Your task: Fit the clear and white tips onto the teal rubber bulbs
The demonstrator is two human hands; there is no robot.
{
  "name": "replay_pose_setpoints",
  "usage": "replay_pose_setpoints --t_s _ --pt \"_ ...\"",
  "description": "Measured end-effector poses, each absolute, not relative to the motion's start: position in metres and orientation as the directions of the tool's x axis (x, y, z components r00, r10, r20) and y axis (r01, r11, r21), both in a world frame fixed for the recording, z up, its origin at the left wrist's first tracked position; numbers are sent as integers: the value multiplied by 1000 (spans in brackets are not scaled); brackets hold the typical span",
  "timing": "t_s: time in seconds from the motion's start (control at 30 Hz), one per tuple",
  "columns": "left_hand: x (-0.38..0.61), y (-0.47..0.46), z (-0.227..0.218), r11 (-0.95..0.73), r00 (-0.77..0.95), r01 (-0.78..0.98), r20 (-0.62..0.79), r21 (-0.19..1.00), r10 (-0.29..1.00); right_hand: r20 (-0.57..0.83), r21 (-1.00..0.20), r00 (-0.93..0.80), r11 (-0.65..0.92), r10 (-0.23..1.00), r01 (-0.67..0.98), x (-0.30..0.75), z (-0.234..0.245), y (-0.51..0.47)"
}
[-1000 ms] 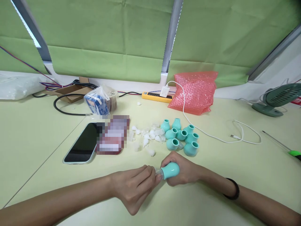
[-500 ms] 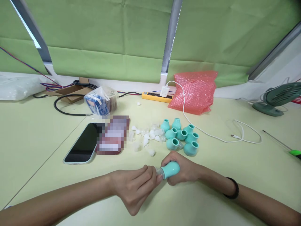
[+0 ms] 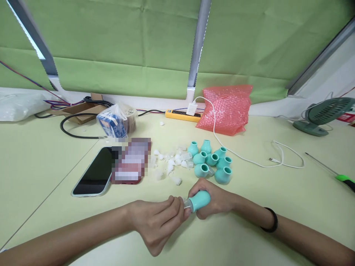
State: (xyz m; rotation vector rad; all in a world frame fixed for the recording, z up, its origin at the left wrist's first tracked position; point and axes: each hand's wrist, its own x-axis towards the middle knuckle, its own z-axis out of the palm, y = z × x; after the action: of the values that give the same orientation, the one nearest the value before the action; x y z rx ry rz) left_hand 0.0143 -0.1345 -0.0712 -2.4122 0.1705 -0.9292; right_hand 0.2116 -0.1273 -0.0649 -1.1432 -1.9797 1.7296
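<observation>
My right hand is closed around a glossy teal rubber bulb, its neck pointing left. A clear plastic tube piece meets the neck of this bulb, and my left hand pinches its other end. How deep the tube sits in the neck I cannot tell. Just beyond my hands, several more teal bulbs stand or lean in a cluster with open mouths. Left of them lie small white and clear plastic pieces, some loose and scattered.
Two phones lie at the left. Behind are a bagged blue packet, a cardboard box, a yellow power strip and pink bubble wrap. A white cable, a green-handled screwdriver and a fan are right.
The whole view has shifted slightly, so things appear a little further left. Both hands keep the same grip on the bulb and the clear tube piece.
</observation>
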Motion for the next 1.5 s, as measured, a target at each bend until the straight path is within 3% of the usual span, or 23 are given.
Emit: replay_pose_setpoints --t_s 0.23,0.37,0.43,0.5,0.6,0.67,0.8,0.93,1.1,1.5 --pt "15 -133 -71 -833 735 23 574 -553 -361 -322 -920 -658 -61 681 387 215 -64 -126" --pt "13 -127 -68 -826 733 -6 559 -564 -387 -307 -910 -609 -40 731 412 214 -70 -130" --pt "10 -123 -67 -829 746 37 567 -558 -349 -179 -907 -534 71 826 415 211 -77 -135" --pt "7 -119 -68 -853 746 122 613 -508 -258 85 -853 -476 311 875 419 207 -84 -140" --pt "5 -119 -72 -926 692 240 720 -290 -47 407 -599 -557 672 724 435 201 -92 -147" --pt "7 -124 -74 -965 644 247 760 -94 91 523 -422 -572 775 632 470 200 -95 -148" --pt "13 -134 -74 -925 569 243 730 291 379 644 -201 -535 796 547 571 203 -94 -143" --pt "16 -134 -76 -812 517 262 635 521 574 664 -101 -538 776 519 623 207 -95 -138" --pt "15 -128 -79 -768 560 193 574 611 597 628 -193 -541 785 560 588 207 -100 -136" --pt "13 -128 -84 -835 638 157 591 528 494 451 -474 -597 745 664 470 205 -89 -134"
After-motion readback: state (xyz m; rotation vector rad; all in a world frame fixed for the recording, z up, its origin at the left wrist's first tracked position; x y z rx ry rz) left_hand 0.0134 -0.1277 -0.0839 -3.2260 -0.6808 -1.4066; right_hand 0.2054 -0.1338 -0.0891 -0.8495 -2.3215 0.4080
